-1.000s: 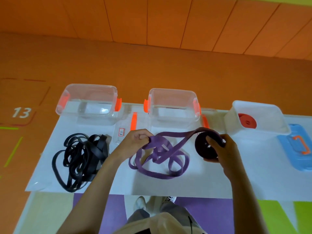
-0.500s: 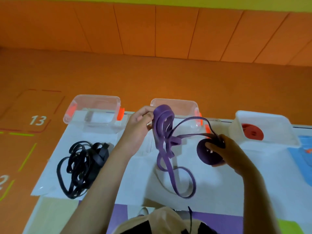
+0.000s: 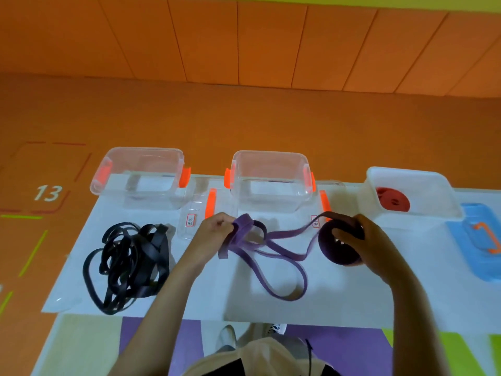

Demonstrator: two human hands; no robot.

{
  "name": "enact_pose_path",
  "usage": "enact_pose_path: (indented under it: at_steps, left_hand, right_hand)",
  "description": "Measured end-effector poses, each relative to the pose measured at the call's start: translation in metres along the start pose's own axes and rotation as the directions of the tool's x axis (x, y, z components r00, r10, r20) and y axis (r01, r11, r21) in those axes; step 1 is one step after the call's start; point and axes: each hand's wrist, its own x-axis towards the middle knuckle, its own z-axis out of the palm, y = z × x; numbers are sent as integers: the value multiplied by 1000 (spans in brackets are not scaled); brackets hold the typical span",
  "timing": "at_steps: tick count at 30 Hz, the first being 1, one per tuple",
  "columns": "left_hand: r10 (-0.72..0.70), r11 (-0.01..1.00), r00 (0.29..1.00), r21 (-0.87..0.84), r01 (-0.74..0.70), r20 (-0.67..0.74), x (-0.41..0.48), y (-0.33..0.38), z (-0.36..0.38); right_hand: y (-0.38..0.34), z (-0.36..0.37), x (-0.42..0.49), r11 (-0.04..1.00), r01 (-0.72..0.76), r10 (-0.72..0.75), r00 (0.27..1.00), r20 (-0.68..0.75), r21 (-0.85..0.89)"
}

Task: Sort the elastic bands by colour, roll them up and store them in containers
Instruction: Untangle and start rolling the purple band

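Two clear tubs: left tub (image 3: 141, 151), middle tub (image 3: 271, 152). One white tub (image 3: 364, 198). Two clear lids: left lid (image 3: 189, 202), right lid (image 3: 324, 203). One blue lid (image 3: 477, 248). One purple band (image 3: 336, 255). One red roll (image 3: 393, 200). One black heap (image 3: 156, 238), strand count unclear. Two labels (image 3: 191, 219), one per clear lid. Two hands: left hand (image 3: 214, 229), right hand (image 3: 368, 240).

Painted in white on the orange floor (image 3: 244, 126), far left: "13" (image 3: 48, 193), in slanted numerals, boxed by a dashed red outline with rounded corners. At the very left edge, a sliver of another white floor marking (image 3: 0, 287), cut off and unreadable. Stuck on the clear lid (image 3: 198, 202) lying flat between the left clear container (image 3: 143, 151) and the middle clear container (image 3: 271, 153): a small white label (image 3: 191, 220) with a red border and dark handwriting, too small to read. On the second clear lid (image 3: 339, 191), right of the middle container: a matching red-bordered label (image 3: 314, 221), equally illegible.
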Motion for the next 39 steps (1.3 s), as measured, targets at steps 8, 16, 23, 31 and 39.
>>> enact_pose_path:
  at_steps: [8,16,23,31,39]
  left_hand:
    - [-33,973,995,230,10,96,9,-42,62]
    - [170,822,968,515,-242,184,3,-9,87]
    - [491,736,751,251,-629,443,4,90,103]
    - [482,790,793,207,-578,374,25,128,89]
    - [434,858,860,168,-485,268,34,129,56]
  right_hand:
    - [-17,3,-25,975,201,-207,976,-64,-95]
    - [-21,-10,-29,877,336,-340,939,52,-344]
    - [-43,-28,-10,795,468,-463,879,114,-386]
    - [-67,-44,22,810,532,-520,846,115,-246]
    - [-71,-33,50,863,370,-434,891,133,344]
